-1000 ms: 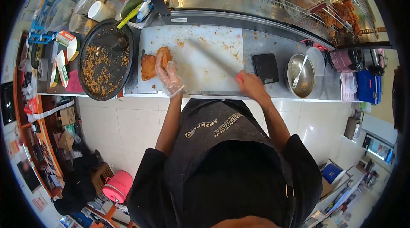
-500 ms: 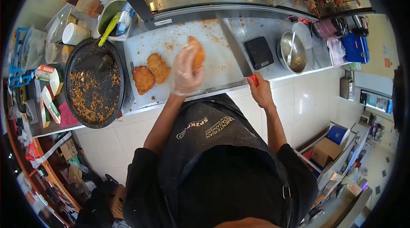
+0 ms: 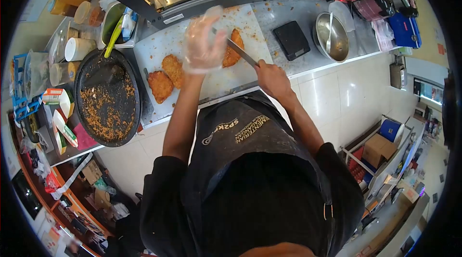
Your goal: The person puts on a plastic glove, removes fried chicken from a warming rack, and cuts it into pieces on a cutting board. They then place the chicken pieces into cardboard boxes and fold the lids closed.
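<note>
Up on the white cutting board (image 3: 252,40), right across the counter from me, three fried pieces are laid out, all golden-brown. Two of them, the left-hand piece (image 3: 160,86) and its neighbour (image 3: 172,70), sit side by side near the board's left end. The third piece (image 3: 237,37) is further right, with the knife (image 3: 246,56) crossing over it at a slant; can't tell if the edge is actually touching it. The right hand (image 3: 274,79) is bare and wrapped tight around the knife's handle end. The left hand (image 3: 204,45) has a clear plastic glove on and is pretty blurry, but thumb and fingers look spread apart, with the blade's tip showing in the gap between them. Left of the board there's a big black pan (image 3: 94,74) scattered with crumbs, and off to the right a flat black box (image 3: 291,40) plus a metal bowl (image 3: 340,40) with a fork (image 3: 329,45) in it.
</note>
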`<move>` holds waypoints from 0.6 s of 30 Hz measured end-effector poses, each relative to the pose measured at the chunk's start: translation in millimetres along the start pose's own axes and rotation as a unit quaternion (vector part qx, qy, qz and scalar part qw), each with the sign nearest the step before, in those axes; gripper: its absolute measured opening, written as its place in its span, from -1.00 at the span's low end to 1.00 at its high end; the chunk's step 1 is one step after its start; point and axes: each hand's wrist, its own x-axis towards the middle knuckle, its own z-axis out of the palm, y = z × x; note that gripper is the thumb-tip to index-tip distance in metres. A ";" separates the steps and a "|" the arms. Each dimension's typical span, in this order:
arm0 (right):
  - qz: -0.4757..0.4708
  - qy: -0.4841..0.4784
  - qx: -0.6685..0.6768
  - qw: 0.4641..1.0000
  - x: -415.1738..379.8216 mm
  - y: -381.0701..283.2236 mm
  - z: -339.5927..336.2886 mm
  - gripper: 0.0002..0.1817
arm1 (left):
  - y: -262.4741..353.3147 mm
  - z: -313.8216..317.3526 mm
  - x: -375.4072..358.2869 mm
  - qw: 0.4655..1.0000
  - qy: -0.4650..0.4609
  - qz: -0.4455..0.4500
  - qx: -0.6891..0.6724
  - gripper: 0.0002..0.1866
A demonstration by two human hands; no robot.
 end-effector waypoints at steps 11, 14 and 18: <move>0.049 -0.065 -0.056 0.995 20.1 -7.7 36.5 -0.68 | -66.7 93.0 19.7 0.949 -0.228 0.007 0.218 -0.41; 0.028 -0.056 -0.071 0.996 9.1 -3.7 34.3 -0.70 | -65.6 85.4 8.1 0.963 -0.207 0.015 0.174 -0.44; 0.016 -0.053 -0.083 0.995 4.5 0.4 12.2 -0.74 | -56.8 70.7 9.1 0.981 -0.135 0.008 0.136 -0.50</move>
